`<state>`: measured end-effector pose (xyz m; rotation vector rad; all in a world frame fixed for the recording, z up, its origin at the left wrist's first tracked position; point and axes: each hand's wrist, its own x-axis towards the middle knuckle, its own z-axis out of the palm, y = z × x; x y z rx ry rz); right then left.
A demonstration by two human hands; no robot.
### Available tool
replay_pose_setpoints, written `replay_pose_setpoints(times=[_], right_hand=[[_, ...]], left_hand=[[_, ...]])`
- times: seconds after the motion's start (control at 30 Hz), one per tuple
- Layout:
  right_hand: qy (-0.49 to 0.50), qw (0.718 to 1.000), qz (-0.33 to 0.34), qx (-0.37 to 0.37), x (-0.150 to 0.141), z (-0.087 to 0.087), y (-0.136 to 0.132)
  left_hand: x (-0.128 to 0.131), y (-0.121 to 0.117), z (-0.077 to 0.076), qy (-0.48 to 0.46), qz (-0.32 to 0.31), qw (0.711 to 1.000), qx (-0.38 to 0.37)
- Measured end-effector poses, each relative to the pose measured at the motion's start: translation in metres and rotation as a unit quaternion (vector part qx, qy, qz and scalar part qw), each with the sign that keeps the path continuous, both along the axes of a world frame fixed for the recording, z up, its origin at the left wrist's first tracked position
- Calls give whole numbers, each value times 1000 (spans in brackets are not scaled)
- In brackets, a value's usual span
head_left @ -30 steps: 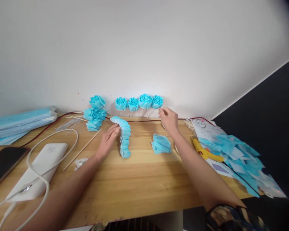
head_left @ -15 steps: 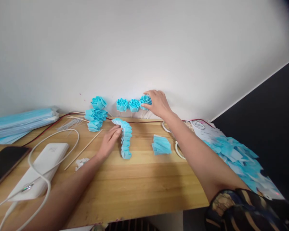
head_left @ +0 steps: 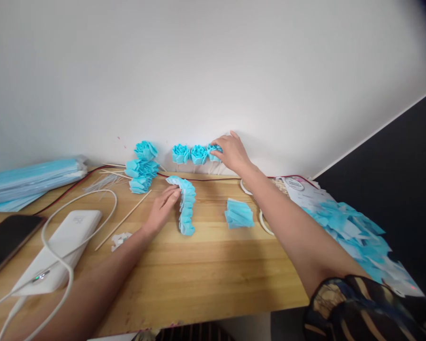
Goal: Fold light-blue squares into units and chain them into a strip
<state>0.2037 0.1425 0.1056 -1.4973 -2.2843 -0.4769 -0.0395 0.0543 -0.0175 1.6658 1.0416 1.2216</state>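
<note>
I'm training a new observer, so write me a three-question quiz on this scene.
1. True or false: the white power bank lies between the phone and the thin stick.
2. What is at the fingertips of the right hand?
A) the phone
B) a blue flower by the wall
C) the thin stick
3. Fill in the missing words: the fingers of the left hand are at the curved, ruffled ____.

Key:
1. True.
2. B.
3. Blue strip.
</note>
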Motion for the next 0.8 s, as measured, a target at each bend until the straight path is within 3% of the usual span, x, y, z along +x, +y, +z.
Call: replay_pose_setpoints(times=[0.4, 0.6, 0.7, 0.8], right_hand=[[16, 1000, -19, 13, -3, -6, 3], [157, 983, 56, 72, -20, -5, -44], [310, 947, 78, -37, -27, -29, -71], [495, 840, 50, -218, -34, -65, -89]], left_hand=[[0, -2, 3, 0, -3, 1000, -3], [-1, -4, 3, -24, 8, 1000, -19], [-1, -7, 5, -68, -20, 997, -34], [0, -9, 5, -106, -52, 992, -32]])
